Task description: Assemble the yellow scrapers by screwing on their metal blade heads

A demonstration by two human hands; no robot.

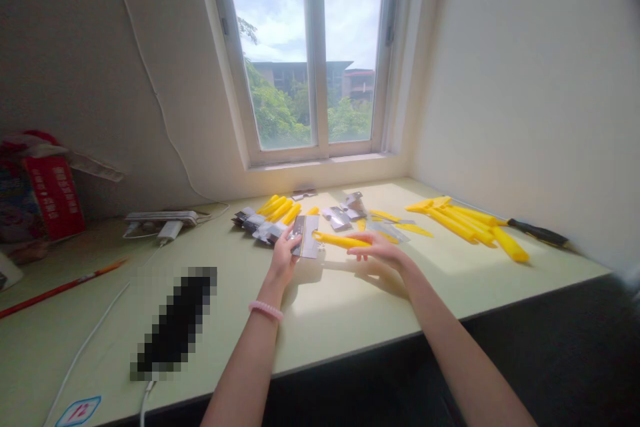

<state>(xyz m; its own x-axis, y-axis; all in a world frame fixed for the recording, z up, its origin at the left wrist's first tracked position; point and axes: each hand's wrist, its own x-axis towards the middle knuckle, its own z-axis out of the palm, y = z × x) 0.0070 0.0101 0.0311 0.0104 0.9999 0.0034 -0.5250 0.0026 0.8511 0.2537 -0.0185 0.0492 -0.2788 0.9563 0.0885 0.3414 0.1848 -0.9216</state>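
The yellow handle [337,239] is held in the air over the near middle of the bench [360,320]. Just beyond the left hand [283,252] lies a row of packed yellow handles [280,209] with dark grey packaging at their near ends, close behind the work. To the right of that row are loose grey cards [339,217] and thin yellow pieces [384,215], lying behind the right hand [377,248]. Farther right is a heap of bare yellow handles [465,223], with a black-handled tool [537,232] beside it near the wall.

On the left side of the bench are a power strip [187,217] with a white charger [170,231], a long red stick [65,288], a red box [55,197] and a pixelated dark object [175,320], well apart from both hands. A window [315,47] stands behind the bench.

The right fingers are closed narrowly on the right end of the yellow handle, which points leftward, almost level. The left fingers pinch a grey card [307,240], held upright. The handle's left end overlaps the card's right edge in view; whether they touch, I cannot tell.
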